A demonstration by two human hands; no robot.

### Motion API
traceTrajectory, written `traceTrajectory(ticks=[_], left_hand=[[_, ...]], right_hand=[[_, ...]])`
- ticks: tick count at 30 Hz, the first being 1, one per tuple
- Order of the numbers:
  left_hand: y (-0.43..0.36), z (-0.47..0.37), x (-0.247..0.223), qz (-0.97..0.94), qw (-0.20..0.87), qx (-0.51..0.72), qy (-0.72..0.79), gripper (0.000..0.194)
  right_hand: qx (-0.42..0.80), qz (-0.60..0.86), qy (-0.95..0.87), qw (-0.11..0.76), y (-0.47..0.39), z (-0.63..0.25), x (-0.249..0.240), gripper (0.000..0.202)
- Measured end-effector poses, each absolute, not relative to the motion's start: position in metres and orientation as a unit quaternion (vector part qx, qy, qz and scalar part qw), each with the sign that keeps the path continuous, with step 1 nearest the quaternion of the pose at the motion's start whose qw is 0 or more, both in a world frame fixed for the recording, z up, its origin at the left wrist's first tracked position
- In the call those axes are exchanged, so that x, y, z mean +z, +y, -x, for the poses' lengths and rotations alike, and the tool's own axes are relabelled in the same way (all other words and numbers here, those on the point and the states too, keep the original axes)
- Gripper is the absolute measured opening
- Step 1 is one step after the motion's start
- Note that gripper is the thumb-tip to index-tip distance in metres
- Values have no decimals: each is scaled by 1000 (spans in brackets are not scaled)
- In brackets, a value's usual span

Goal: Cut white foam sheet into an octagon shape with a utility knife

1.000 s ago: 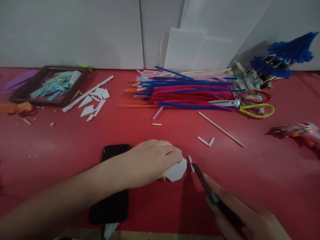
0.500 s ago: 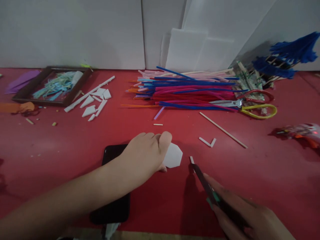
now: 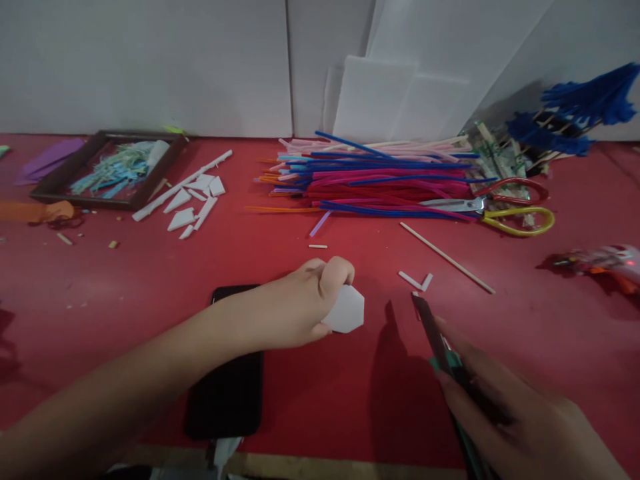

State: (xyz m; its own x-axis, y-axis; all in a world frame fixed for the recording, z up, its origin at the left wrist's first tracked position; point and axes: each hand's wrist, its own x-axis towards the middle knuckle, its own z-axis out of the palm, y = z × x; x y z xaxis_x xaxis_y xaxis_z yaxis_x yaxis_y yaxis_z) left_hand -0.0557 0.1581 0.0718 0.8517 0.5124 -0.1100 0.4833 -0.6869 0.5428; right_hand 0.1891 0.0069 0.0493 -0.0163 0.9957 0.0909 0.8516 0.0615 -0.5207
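My left hand (image 3: 305, 300) is closed on a white many-sided piece (image 3: 348, 311), gripping its left side between thumb and fingers just above the red table. In my right hand (image 3: 520, 407) is a dark tool with green parts (image 3: 434, 330), its fingers wrapped round it. A small pale strip (image 3: 415, 295) shows at the tool's tip. Just beyond that tip lie two short white strips (image 3: 418, 281) that form a V. Under my left forearm is a black phone (image 3: 227, 393), partly hidden.
Colourful pipe cleaners (image 3: 390, 180) and scissors (image 3: 520, 230) lie at the back. A thin stick (image 3: 447, 258) lies in front of them. White scraps (image 3: 183, 219) and a brown frame (image 3: 140, 193) are at the left. A glue gun-like object (image 3: 607, 261) sits at the right.
My right hand has moved right and slightly away from me with the tool, its tip now near the V-shaped strips. My left hand has shifted slightly, still gripping the white piece.
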Motion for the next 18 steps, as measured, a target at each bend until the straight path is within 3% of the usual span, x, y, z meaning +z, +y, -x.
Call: traceTrajectory(ticks=[8,12,18], left_hand=[[135,39,79,-943,137,-43,301,59],[121,37,75,-967,39,-9,253,44],[111,36,67,-973,15,32,229,31]], right_hand=[[154,634,-732,197,16,-169,47,47],[150,626,-738,204,26,-161,47,47],[173,617,-739,208,33,-154,47,50]])
